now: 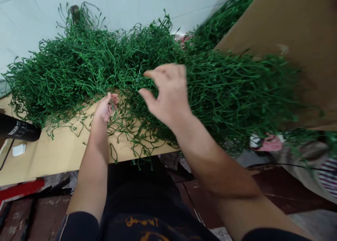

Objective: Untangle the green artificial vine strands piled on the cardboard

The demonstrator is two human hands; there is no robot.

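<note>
A large heap of thin green plastic stems (86, 69) lies across a brown cardboard sheet (63, 149). My left hand (105, 107) rests at the heap's front edge, fingers curled among loose stems; whether it grips any is hard to tell. My right hand (166, 93) hovers raised above the middle of the heap, blurred, with thumb and fingers apart and nothing visibly between them. More green stems (247, 93) spread to the right.
A tilted cardboard panel (284, 27) stands at the right behind the stems. A black cylinder (18, 128) lies at the left edge of the sheet. White tiled wall behind. Cloth and pink items (271, 143) lie lower right.
</note>
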